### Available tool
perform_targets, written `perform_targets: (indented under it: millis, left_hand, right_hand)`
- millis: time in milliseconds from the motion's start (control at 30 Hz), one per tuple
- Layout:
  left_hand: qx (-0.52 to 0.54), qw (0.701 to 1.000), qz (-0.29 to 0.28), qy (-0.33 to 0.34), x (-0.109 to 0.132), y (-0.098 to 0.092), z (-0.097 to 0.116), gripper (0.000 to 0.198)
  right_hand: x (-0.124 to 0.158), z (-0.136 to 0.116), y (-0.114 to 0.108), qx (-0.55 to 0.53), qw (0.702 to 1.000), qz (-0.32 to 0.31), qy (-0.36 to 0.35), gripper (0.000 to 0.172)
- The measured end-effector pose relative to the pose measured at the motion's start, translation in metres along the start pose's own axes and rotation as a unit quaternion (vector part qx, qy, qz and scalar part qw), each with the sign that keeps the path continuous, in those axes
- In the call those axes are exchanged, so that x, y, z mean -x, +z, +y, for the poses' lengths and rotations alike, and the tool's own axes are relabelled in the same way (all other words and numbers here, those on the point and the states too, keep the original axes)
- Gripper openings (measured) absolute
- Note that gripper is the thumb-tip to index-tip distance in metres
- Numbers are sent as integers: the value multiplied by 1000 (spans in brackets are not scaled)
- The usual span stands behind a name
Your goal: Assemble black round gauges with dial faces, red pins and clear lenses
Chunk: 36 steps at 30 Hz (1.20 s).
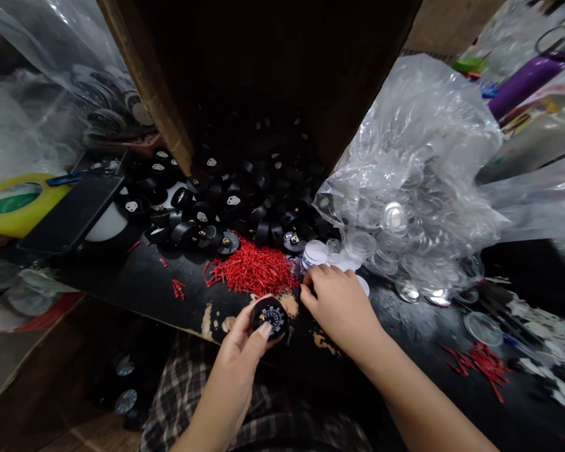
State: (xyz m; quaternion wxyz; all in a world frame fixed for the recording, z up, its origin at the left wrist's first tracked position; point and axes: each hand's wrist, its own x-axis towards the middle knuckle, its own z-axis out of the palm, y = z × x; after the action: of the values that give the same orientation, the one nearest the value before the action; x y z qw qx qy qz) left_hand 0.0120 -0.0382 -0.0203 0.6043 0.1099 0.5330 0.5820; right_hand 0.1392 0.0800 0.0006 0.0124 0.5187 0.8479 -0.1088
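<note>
Hands: two, the left hand (238,342) and the right hand (339,301).
Dial-faced black housing (270,317): one.
Loose black housings (226,207): one pile, too many to count.
Red pins (254,273): two heaps, too many to count.
White discs (315,251): one short stack, count unreadable.
Yellow tape roll (19,201): one.
Purple bottle (522,81): one.
Cardboard box (145,81): one.

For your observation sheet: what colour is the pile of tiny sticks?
The stick pile is red; head view.

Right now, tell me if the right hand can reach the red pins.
Probably yes. The right hand lies beside the red pins, fingertips at the pile's edge, nothing between; the left hand holding the black dial sits lower, clear of the path.
</note>
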Motion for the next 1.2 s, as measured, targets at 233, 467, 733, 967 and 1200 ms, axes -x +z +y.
perform_targets:
  millis: [233, 467, 733, 967, 1200]
  left_hand:
    - [196, 970, -75, -121, -2, 11, 7, 22]
    - [167, 985, -37, -40, 0, 13, 3, 22]
    - [67, 997, -7, 26, 4, 8, -2, 39]
    - [-51, 997, -42, 33, -4, 13, -6, 34]
    - [-123, 988, -65, 69, 1, 16, 2, 30]
  right_hand:
    - [33, -4, 6, -326, 945, 24, -29, 7]
    - [45, -6, 4, -316, 946, 36, -66, 4]
    - [52, -7, -3, -333, 939, 49, -71, 13]
    - [52, -16, -4, -352, 932, 41, -77, 14]
    - [51, -14, -5, -348, 933, 32, -81, 15]
